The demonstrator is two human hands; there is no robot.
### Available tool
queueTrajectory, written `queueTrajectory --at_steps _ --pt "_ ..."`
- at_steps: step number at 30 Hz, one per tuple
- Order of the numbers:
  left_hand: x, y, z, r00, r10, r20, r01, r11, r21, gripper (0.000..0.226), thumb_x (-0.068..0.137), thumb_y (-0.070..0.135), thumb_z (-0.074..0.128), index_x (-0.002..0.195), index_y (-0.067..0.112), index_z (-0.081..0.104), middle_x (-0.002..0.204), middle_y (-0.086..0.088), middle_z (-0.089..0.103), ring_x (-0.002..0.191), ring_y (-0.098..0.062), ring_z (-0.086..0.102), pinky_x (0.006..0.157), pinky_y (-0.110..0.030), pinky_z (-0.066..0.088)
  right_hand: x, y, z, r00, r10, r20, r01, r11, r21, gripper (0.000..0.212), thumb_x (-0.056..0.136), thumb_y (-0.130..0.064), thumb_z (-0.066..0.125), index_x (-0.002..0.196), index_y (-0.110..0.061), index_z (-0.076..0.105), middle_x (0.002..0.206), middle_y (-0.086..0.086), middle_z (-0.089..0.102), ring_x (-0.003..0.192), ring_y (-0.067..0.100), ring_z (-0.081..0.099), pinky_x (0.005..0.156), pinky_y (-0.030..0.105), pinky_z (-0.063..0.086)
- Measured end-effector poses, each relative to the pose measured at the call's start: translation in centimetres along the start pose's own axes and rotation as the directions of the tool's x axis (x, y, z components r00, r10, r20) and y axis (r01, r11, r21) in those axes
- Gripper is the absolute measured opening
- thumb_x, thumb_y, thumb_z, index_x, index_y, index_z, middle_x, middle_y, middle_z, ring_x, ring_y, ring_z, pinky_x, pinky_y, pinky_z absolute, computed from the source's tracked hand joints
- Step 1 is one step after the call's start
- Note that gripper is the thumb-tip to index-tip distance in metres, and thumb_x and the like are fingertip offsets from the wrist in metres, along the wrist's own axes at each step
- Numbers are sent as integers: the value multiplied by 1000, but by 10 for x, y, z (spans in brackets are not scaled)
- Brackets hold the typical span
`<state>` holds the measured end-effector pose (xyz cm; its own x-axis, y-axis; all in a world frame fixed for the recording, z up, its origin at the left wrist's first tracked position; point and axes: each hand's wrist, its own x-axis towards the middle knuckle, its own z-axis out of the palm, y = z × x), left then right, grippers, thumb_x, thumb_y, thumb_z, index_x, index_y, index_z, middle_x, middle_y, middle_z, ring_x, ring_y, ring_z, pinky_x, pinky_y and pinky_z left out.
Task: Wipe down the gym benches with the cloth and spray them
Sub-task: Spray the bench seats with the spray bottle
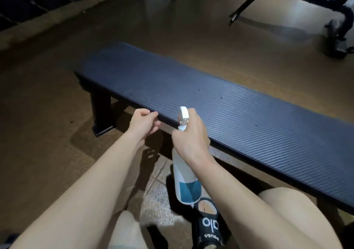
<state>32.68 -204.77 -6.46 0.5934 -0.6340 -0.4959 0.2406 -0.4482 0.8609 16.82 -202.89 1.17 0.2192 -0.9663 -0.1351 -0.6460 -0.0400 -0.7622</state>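
Note:
A long flat gym bench (220, 103) with a dark ribbed pad runs from centre left to the right edge. My right hand (191, 135) grips the neck of a white spray bottle (184, 179) with a blue label, its nozzle pointing over the bench's near edge. My left hand (143, 122) hovers with loosely curled fingers at the bench's near edge, holding nothing that I can see. No cloth is in view.
Another bench or machine with a black frame (298, 1) stands at the back right. A low ledge (47, 17) runs along the back left. My knees and a black sandal (208, 227) are at the bottom, on brown floor.

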Motion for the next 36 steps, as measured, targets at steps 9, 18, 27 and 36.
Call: queueTrajectory --at_steps 9,18,27,36 --pt "47 50 -45 986 -81 -146 70 994 -78 63 98 33 62 153 12 37 118 -1 58 100 -12 58 94 -38 52 55 -53 26 980 -38 195 32 999 36 26 86 -6 54 99 -24 40 106 -3 52 88 21 50 75 38 37" --pt "108 74 -83 957 -108 -269 37 966 -256 57 98 30 61 150 14 44 151 -3 51 132 -24 53 112 -43 46 94 -91 84 954 -129 270 117 991 58 23 87 -7 51 91 -23 36 101 -3 52 87 24 47 77 39 36" --pt "158 89 -156 973 -40 -226 -72 882 -465 57 106 28 51 158 13 34 156 -6 45 138 -24 49 110 -36 45 105 -131 159 967 -143 211 143 990 18 24 84 -9 57 88 -23 38 82 -10 45 85 24 46 73 37 32" --pt "176 94 -196 998 -61 6 57 892 -447 54 108 29 45 155 4 35 156 -17 41 135 -35 51 108 -46 50 112 -188 216 988 -79 131 87 995 -55 19 86 -8 55 97 -19 44 81 -7 50 74 18 47 70 37 35"
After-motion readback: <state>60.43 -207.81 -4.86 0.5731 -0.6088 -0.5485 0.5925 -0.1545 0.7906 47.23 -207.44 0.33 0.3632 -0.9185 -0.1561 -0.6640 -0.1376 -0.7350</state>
